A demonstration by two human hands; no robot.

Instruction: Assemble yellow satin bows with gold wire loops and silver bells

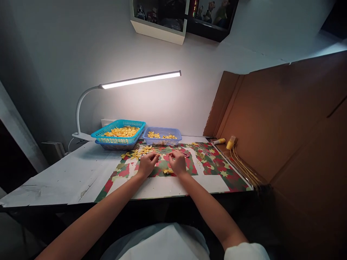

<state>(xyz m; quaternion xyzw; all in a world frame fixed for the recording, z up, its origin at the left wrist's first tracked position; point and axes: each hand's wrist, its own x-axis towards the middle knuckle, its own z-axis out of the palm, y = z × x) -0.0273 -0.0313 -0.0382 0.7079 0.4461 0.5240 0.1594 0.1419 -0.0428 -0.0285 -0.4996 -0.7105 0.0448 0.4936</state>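
My left hand (148, 164) is closed in a pinch above the patterned sheet; what its fingertips hold is too small to make out. Across a small gap, my right hand (178, 163) pinches a thin cord. From that cord hangs a yellow ribbon bow (168, 171), just below and left of the hand. A loose pile of yellow bows (135, 154) lies beside and behind my left hand. Behind my right hand is a pink-handled tool (185, 154), partly hidden, its kind unclear.
At the back stand a blue basket (118, 140) full of yellow bows and a smaller purple basket (162, 141) with fewer. A lit lamp (141, 79) reaches over the table (62, 173). Yellow cords (244, 164) lie by the cardboard (276, 119) on the right.
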